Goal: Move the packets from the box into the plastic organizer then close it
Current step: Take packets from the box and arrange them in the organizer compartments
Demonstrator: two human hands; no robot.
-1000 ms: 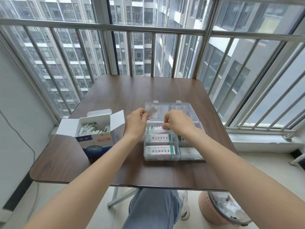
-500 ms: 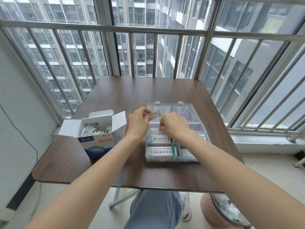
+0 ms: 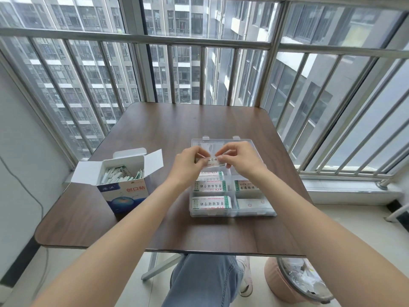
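Clear plastic organizer (image 3: pixel 231 212) sits open on the brown worktop (image 3: pixel 177 129), its lid (image 3: pixel 223 142) folded flat away from us so the compartments stay reachable from above. We hold one white packet (image 3: pixel 210 162) level over the far compartments, the left hand (image 3: pixel 188 167) pinching its left end and the right hand (image 3: pixel 239 160) pinching its right end. Both hands are clamped on it. We judge the two-ended grip is there to keep the thin packet flat and square to a compartment before lowering it in. Four compartments nearer us already show packets lying flat, print up on most. The cardboard box (image 3: pixel 124 185) stands to the left, just beside the organizer, flaps spread wide so a hand can dip in; many packets (image 3: pixel 119 173) stand on edge inside it. So the job is partway along, and closing the lid is not yet due. A pink bin (image 3: pixel 285 284) sits on the floor under the worktop's right corner.
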